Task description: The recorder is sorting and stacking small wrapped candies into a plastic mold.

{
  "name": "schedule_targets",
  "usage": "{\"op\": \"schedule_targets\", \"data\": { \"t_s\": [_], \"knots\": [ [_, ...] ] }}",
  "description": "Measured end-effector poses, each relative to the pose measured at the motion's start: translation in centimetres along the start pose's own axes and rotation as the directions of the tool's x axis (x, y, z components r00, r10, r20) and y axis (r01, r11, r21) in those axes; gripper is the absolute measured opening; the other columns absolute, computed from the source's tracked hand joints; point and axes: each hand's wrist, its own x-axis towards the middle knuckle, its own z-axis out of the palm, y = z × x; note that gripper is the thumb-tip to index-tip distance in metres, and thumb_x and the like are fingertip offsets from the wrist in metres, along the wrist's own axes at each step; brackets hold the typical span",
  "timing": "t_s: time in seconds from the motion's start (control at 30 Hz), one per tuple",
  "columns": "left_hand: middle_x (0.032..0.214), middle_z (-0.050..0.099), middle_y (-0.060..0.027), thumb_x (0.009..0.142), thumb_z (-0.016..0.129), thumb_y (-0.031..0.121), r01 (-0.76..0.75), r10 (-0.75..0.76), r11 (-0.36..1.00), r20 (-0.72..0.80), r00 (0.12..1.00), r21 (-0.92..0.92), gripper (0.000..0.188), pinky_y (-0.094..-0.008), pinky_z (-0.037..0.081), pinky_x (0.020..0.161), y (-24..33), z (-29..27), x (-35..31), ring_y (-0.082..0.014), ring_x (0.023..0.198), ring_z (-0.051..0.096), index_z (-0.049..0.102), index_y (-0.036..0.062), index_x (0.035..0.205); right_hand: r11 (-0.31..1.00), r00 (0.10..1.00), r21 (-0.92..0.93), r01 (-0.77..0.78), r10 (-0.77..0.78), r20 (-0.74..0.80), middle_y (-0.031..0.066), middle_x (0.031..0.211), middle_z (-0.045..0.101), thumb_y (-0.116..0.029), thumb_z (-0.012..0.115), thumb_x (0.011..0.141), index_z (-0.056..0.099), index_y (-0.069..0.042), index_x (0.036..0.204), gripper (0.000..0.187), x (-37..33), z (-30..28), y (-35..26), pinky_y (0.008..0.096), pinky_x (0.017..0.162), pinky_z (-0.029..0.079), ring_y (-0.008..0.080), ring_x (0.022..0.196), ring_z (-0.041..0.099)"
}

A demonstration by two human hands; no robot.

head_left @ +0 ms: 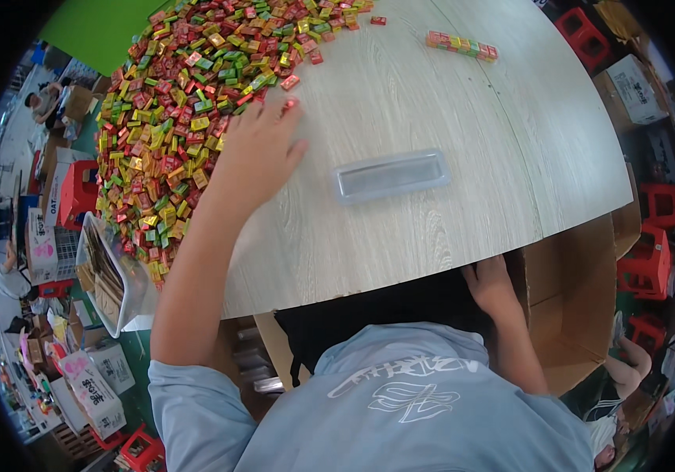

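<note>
A big heap of small wrapped candies (188,110) in red, yellow and green covers the left of the table. My left hand (263,149) lies at the heap's right edge, palm down with fingers spread. Its fingertips touch the candies, one at a loose red candy (292,103). My right hand (491,285) is low at the table's near edge, its fingers partly hidden under the tabletop. An oblong clear plastic tray (391,176) lies on the table between the hands. Farther back on the right is a short row of candies (461,45) set end to end.
The pale wood-grain table (463,228) curves in front of me. A white bin (121,287) with brown contents stands at its left edge. An open cardboard box (569,307) is beside my right arm. Black cloth (384,311) hangs below the near edge. Red stools (645,263) stand at the right.
</note>
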Motion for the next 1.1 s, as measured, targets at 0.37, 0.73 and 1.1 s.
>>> {"op": "schedule_targets", "data": {
  "t_s": [0.37,0.73,1.1],
  "knots": [
    [0.141,0.058,-0.0119,0.095,0.072,0.023,-0.159,0.149,0.958,-0.059,0.987,-0.238,0.052,-0.0455,0.044,0.110,-0.3,-1.3,-2.9,-0.0322,0.126,0.056,0.059,0.0084,0.143,0.915,0.991,0.391,0.105,-0.128,0.035,0.0191,0.102,0.073,0.006,0.048,0.087,0.071,-0.003,0.124,0.044,-3.9,-12.8,-8.8,0.0421,0.093,0.056,0.0357,0.096,0.071],
    [0.123,0.063,-0.0095,0.093,0.074,0.022,-0.114,0.107,0.963,-0.044,0.993,-0.245,0.050,-0.0437,0.046,0.105,-0.2,-0.8,-2.4,-0.0291,0.120,0.059,0.063,0.0096,0.140,0.930,0.914,0.268,-0.253,0.320,-0.249,0.0370,0.156,0.028,-0.020,0.051,0.109,0.022,0.009,0.158,0.064,-2.4,5.1,2.4,0.0513,0.117,0.031,0.0548,0.144,0.028],
    [0.118,0.064,-0.0093,0.093,0.073,0.022,-0.117,0.104,0.960,-0.063,0.993,-0.255,0.037,-0.0425,0.048,0.099,-0.5,-0.7,-2.5,-0.0292,0.115,0.061,0.066,0.0076,0.127,0.950,0.960,-0.237,-0.204,0.148,-0.236,0.0301,0.089,0.071,-0.008,0.063,0.098,0.063,0.006,0.121,0.027,-4.3,-0.2,-0.7,0.0541,0.068,0.056,0.0473,0.077,0.069]
  ]
}}
